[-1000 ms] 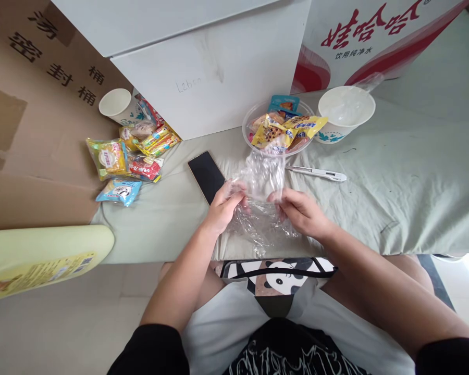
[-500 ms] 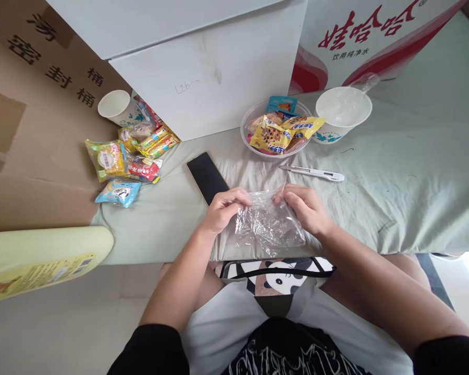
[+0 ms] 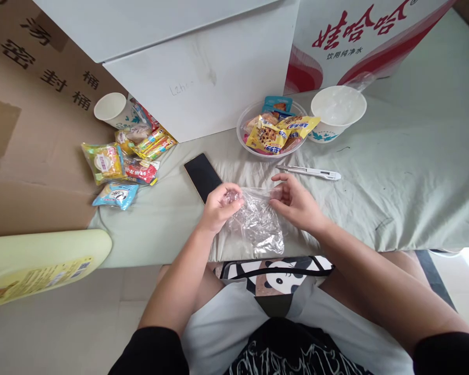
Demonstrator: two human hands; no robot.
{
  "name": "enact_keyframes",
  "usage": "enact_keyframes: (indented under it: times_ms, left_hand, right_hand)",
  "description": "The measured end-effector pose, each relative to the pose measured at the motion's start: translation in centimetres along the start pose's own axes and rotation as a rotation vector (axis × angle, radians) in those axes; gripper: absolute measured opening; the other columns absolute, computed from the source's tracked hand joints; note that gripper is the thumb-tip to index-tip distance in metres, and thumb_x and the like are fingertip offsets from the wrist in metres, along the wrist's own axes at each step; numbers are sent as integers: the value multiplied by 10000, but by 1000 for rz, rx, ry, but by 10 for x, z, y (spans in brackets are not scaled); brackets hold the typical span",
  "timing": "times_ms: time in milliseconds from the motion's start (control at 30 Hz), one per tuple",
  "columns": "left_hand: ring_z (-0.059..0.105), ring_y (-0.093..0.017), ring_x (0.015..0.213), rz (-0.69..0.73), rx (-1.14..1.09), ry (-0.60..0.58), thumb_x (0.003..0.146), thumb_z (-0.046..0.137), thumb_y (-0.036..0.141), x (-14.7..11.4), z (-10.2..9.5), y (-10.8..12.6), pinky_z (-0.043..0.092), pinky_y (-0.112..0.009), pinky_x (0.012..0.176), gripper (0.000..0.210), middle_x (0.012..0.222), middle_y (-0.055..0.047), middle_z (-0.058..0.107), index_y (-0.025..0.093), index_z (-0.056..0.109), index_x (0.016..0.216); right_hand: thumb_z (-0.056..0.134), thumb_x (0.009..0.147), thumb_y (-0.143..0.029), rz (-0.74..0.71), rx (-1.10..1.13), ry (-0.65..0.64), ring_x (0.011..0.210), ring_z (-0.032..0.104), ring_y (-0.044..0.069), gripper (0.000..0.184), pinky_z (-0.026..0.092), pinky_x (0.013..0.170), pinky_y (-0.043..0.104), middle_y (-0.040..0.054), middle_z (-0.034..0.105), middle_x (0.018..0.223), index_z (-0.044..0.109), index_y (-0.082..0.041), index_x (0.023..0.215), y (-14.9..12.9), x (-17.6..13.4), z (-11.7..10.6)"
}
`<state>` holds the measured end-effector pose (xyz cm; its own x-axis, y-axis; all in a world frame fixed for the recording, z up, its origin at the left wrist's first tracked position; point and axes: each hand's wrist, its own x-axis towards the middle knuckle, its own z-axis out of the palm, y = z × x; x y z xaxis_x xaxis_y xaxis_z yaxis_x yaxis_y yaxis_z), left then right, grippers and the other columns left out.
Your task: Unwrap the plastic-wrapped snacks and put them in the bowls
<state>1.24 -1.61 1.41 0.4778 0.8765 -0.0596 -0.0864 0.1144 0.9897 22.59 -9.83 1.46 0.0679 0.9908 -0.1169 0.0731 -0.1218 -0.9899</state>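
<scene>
A crumpled clear plastic bag (image 3: pixel 261 221) hangs between my hands, just above the front part of the cloth. My left hand (image 3: pixel 221 205) is closed on its upper left side, some of the film bunched between thumb and fingers. At the upper right edge, my right hand (image 3: pixel 297 203) pinches the film with thumb and curled fingers, while its index finger sticks out. A black phone (image 3: pixel 203 176) lies beyond my left hand. Past my right hand is a white utility knife (image 3: pixel 310 172), lying flat.
A clear bowl (image 3: pixel 240 133) of packaged snacks stands at the back, beside a white paper cup (image 3: pixel 332 125) with plastic in it. Wrapped snacks (image 3: pixel 103 162) and another paper cup (image 3: pixel 109 109) sit at left. White boxes (image 3: pixel 203 88) and a brown carton (image 3: pixel 35 135) border the cloth.
The bag's lower part has swung left and now hangs narrower. My right hand has shifted slightly, its index finger lifting away from the film. My left hand has gathered more film.
</scene>
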Motion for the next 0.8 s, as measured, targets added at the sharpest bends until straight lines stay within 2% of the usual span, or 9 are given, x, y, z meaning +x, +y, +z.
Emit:
enact_keyframes:
  times_ms: [100,133,200,267,333,433,500,667,800]
  left_hand:
    - [675,-124,716,-206,-255,-47,613,950,287,-3,7,2,536,-262,702,558,898,41,701,263,625,1066]
    - [697,-139,738,-279,-291,-94,603,955,277,-4,9,3,552,-276,717,596,925,24,723,257,622,1096]
    - [718,-167,761,-373,-277,-169,616,952,297,-5,12,3,565,-290,724,535,921,-24,751,204,664,1058]
    - [708,-168,719,-367,-227,-150,639,941,347,-4,13,3,558,-281,687,406,840,-44,752,161,699,907]
    - [689,-156,670,-316,-190,-79,663,926,390,-2,12,2,545,-266,643,358,760,-38,740,153,695,801]
    - [673,-138,630,-267,-178,-30,654,932,412,0,10,4,541,-246,615,373,709,-22,728,156,692,778]
    - [677,-135,621,-282,-176,-29,635,941,426,0,9,6,545,-238,605,398,704,-20,729,155,692,787]
    - [719,-169,629,-371,-133,-23,628,930,452,-2,6,8,549,-238,559,429,748,-39,754,159,679,816]
    - [718,-165,629,-353,-122,-14,641,920,453,-1,5,8,535,-225,545,416,738,-40,748,156,676,801]
  right_hand:
    - [675,809,-276,-80,95,80,743,594,147,412,500,699,311,-23,598,835,463,-252,1162,-4,0,1]
    - [687,811,-280,-89,125,107,758,602,148,415,505,702,309,-18,605,850,463,-257,1159,-6,0,1]
    - [722,805,-297,-80,185,151,781,614,150,452,517,719,308,-14,610,866,458,-265,1170,-10,0,0]
    - [768,775,-328,-42,238,146,816,626,155,501,528,747,310,-9,615,885,466,-261,1170,-11,0,-1]
    - [802,739,-374,18,228,63,805,620,154,474,519,726,304,-4,615,875,518,-237,1093,-10,1,-2]
    - [774,757,-433,102,57,-84,674,541,130,323,441,616,283,-18,579,740,577,-202,868,-7,1,-3]
    - [728,792,-448,107,-13,-107,634,506,122,292,409,593,282,-24,557,686,583,-195,802,-4,1,-2]
    - [711,819,-425,69,79,-73,675,558,132,262,448,618,278,-12,604,746,585,-202,875,-5,1,-2]
    - [739,814,-439,55,123,-110,682,616,148,328,486,597,280,7,658,793,563,-208,968,-7,1,-1]
